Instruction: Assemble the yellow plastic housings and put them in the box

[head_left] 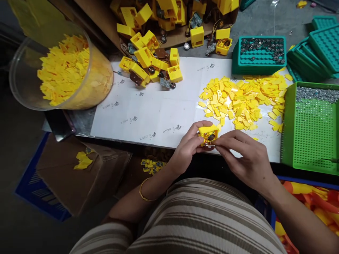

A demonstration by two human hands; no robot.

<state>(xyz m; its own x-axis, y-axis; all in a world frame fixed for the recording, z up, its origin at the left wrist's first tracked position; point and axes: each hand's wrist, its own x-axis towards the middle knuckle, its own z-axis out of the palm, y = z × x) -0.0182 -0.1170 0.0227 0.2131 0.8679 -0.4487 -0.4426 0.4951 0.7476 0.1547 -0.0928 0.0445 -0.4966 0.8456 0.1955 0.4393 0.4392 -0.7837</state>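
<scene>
My left hand (pixel 189 146) grips a small yellow plastic housing (pixel 208 130) over the front edge of the table. Its open side faces me, showing a dark round part inside. The fingers of my right hand (pixel 245 155) are pinched together at the lower right of the housing, by a small shiny piece; what they hold, if anything, is too small to make out. Just beyond my hands lies a heap of small yellow plastic pieces (pixel 246 102). Further left on the table sits a group of yellow housings (pixel 144 58) with loose wires and dark round parts.
A clear tub (pixel 102 77) of yellow pieces stands at left, above a dark phone (pixel 58 123). At right are a teal tray (pixel 259 68) with metal parts and a green basket (pixel 315 130) with screws. A cardboard box (pixel 103 35) of housings is at the back.
</scene>
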